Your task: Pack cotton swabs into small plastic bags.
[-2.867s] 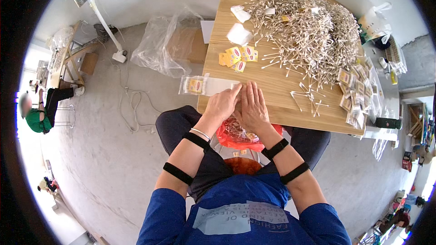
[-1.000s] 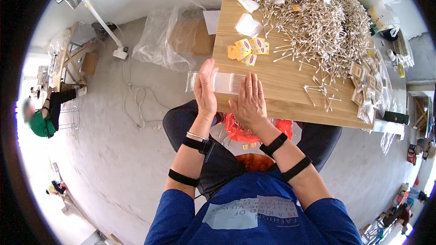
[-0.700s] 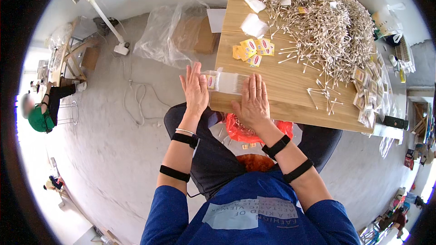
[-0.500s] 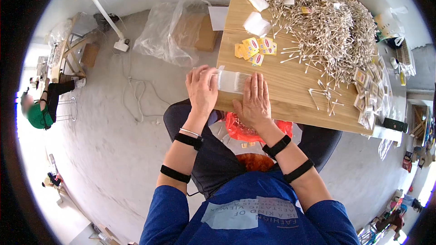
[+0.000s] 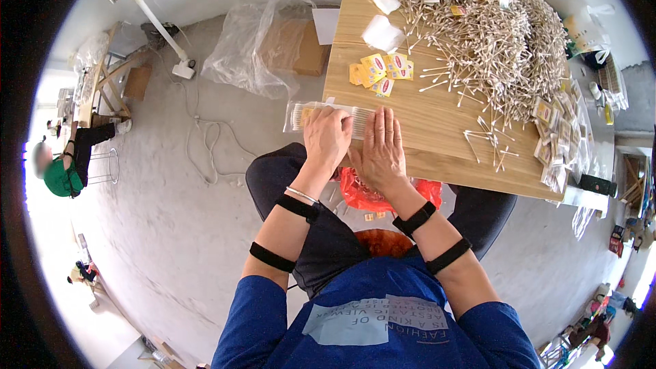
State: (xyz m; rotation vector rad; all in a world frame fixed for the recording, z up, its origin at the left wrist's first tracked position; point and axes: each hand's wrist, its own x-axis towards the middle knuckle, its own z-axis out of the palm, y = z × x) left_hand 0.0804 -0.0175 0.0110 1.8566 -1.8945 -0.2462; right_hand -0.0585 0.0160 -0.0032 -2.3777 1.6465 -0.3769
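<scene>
Clear packet of cotton swabs [image 5: 296, 117], 1, upper centre of frame, left end past table [image 5: 437, 143] edge. Left hand [image 5: 327, 138] over it, fingers curled; grip unclear. Right hand [image 5: 383, 156] flat, fingers extended, grasping nothing, at packet's right end. Swab heap [image 5: 478, 41] upper right.

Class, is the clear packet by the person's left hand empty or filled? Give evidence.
Not empty: cotton swabs show through the clear packet beside the left hand. How full, the covering hand hides.
</scene>
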